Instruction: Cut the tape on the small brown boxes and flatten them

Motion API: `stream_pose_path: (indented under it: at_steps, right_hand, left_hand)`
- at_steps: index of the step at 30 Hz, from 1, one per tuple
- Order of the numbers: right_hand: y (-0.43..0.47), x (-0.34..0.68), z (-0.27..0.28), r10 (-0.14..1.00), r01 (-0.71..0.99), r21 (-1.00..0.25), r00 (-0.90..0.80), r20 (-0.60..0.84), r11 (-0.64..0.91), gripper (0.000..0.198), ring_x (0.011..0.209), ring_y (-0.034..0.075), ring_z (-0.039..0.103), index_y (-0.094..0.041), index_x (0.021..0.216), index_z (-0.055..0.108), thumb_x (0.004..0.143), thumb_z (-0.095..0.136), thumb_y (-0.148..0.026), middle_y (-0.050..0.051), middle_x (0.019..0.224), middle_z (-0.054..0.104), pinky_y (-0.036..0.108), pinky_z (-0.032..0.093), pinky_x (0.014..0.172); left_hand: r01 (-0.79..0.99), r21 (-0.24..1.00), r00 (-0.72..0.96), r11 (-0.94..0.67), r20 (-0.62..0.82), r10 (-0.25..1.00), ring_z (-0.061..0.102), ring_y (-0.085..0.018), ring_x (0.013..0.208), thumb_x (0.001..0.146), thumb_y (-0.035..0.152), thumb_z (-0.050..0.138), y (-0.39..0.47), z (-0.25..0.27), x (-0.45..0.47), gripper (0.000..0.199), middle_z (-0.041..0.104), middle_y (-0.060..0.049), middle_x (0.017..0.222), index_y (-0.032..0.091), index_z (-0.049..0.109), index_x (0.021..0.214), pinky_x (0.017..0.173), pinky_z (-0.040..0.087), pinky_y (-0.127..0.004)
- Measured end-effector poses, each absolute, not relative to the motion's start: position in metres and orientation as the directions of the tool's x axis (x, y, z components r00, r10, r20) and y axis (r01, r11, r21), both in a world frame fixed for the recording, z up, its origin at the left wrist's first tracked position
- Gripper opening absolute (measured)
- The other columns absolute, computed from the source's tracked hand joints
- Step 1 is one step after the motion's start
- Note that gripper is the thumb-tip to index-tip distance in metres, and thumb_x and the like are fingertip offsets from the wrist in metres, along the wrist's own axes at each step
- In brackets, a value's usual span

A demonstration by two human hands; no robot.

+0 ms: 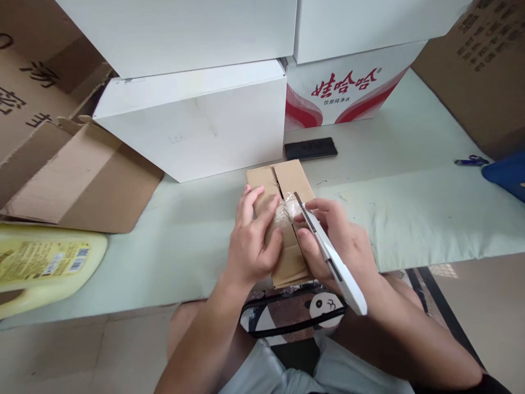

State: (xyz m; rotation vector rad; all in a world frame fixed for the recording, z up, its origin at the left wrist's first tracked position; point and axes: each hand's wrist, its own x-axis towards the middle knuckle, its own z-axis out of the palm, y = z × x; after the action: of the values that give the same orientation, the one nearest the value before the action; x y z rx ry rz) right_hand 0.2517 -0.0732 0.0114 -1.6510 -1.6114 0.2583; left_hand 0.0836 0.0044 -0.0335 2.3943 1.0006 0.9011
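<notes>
The left hand [254, 241] covers part of the box [294, 176], and the right hand [346, 235] hides some of its right edge. The knife [348, 287] covers part of the right palm. The bottle [88, 257] runs off the left edge, its small print unreadable; the upper white boxes [184, 33] run off the top, the blue object [508, 172] off the right. Marks on the lower white box [241, 123] are too faint to read.

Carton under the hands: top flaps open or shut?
Shut: the carton has both top flaps lying flat, a narrow dark seam between them, clear tape across the middle. Whether the tape is cut: cannot tell.
</notes>
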Motion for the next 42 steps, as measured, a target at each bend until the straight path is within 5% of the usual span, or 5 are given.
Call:
stream_pose_path:
  at_steps: [6,18,42]
  right_hand:
    - [-0.0729,0.2522,0.0108,0.904,0.788,-0.6,0.15,0.401,0.135,0.016,0.062,0.017,0.065,-0.022,0.098,0.056,0.094,0.049,-0.035,0.004,0.079,0.072,0.027,0.047,0.055]
    - [-0.0694,0.2509,0.0131,0.932,0.824,-0.56,0.137,0.336,0.081,0.014,0.062,0.017,0.064,-0.02,0.099,0.058,0.092,0.051,-0.029,0.004,0.078,0.072,0.026,0.044,0.056]
    - [-0.0719,0.2503,0.0138,0.897,0.827,-0.544,0.126,0.423,0.14,0.007,0.055,0.013,0.058,-0.02,0.089,0.055,0.085,0.05,-0.023,0.001,0.068,0.066,0.023,0.044,0.052]
  left_hand:
    - [0.454,0.576,0.547,-0.68,0.422,0.723,0.028,-0.04,0.156,0.103,0.043,0.042,0.0064,-0.0361,0.0833,0.051,0.04,-0.018,0.157,0.019,0.054,0.147,0.126,0.024,-0.068]
    - [0.431,0.596,0.553,-0.678,0.42,0.72,0.024,-0.041,0.157,0.102,0.039,0.045,0.006,-0.0367,0.0829,0.048,0.039,-0.018,0.157,0.019,0.054,0.145,0.125,0.025,-0.068]
    - [0.41,0.597,0.549,-0.69,0.443,0.709,0.028,-0.039,0.155,0.102,0.037,0.044,0.0058,-0.0391,0.0846,0.046,0.039,-0.016,0.155,0.022,0.052,0.145,0.126,0.022,-0.068]
